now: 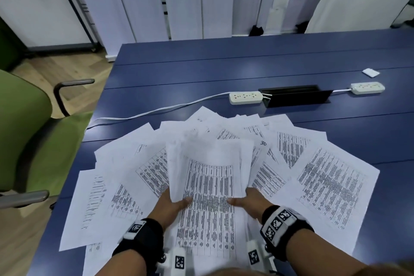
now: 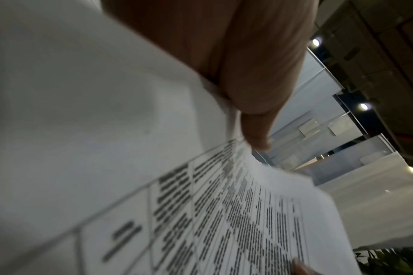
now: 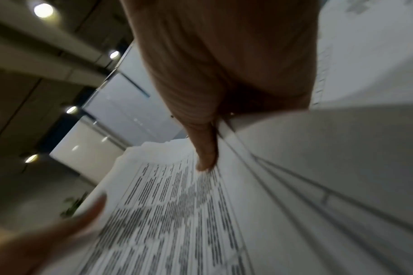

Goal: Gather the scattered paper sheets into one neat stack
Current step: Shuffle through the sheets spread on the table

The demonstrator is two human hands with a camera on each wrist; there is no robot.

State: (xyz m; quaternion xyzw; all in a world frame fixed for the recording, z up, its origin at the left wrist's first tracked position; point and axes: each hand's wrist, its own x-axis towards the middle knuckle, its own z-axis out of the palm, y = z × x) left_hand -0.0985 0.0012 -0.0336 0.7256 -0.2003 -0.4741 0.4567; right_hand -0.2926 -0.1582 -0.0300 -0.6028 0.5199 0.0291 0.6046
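Observation:
Printed white sheets (image 1: pixel 331 188) lie fanned out over the near part of the blue table (image 1: pixel 201 69). In the middle, a bundle of sheets (image 1: pixel 208 170) is lifted off the fan and tilted up toward me. My left hand (image 1: pixel 172 206) grips its left edge, thumb on the printed face, fingers hidden behind. My right hand (image 1: pixel 246 201) grips its right edge the same way. In the left wrist view my left thumb (image 2: pixel 255 130) lies on the bundle (image 2: pixel 224 214). In the right wrist view my right thumb (image 3: pixel 205 148) presses the bundle (image 3: pixel 177 214).
Two white power strips (image 1: pixel 245 98) (image 1: pixel 367 88) with cords flank a black cable hatch (image 1: pixel 293 96) beyond the papers. A small white packet (image 1: pixel 370 72) lies far right. A green chair (image 1: pixel 29 132) stands at the table's left edge.

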